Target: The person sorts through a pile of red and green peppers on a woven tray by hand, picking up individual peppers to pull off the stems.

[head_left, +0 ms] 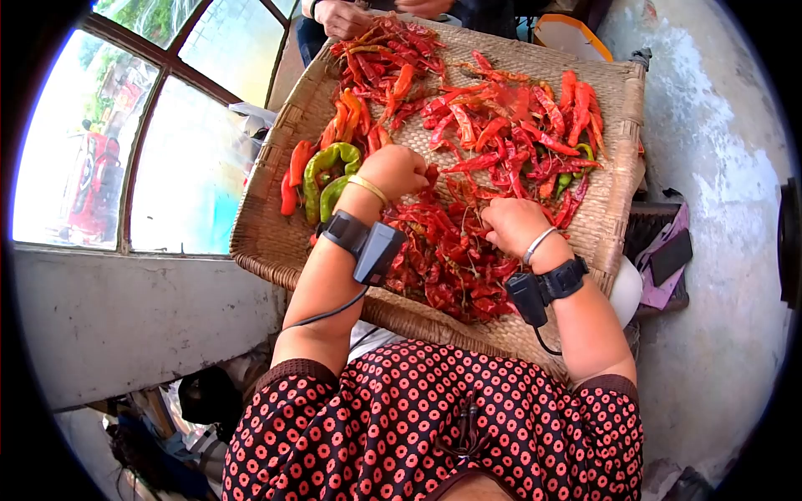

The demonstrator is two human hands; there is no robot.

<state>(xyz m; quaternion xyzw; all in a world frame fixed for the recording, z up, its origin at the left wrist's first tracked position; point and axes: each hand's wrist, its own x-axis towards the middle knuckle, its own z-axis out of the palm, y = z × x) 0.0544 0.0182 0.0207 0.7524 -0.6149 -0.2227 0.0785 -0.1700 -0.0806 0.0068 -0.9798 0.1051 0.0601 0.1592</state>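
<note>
A large woven basket tray (614, 167) lies before me with piles of red chili peppers on it. My left hand (394, 172) is closed over the middle of the tray, with a dark red chili pepper (431, 174) at its fingertips. To its right, my right hand (514, 224) hovers at the near heap of dried red chilies (443, 259), fingers curled into a pinch; what they hold is hidden. Green peppers (324, 174) and orange-red peppers (347, 117) lie left of my left hand. Beyond my hands spreads another pile of red chilies (501, 125).
Another person's hand (342, 18) touches the chilies at the far left corner, and a second hand (426, 7) shows beside it. A window (180, 159) and low wall are on the left. A dark phone-like object (671, 257) lies on purple cloth at right.
</note>
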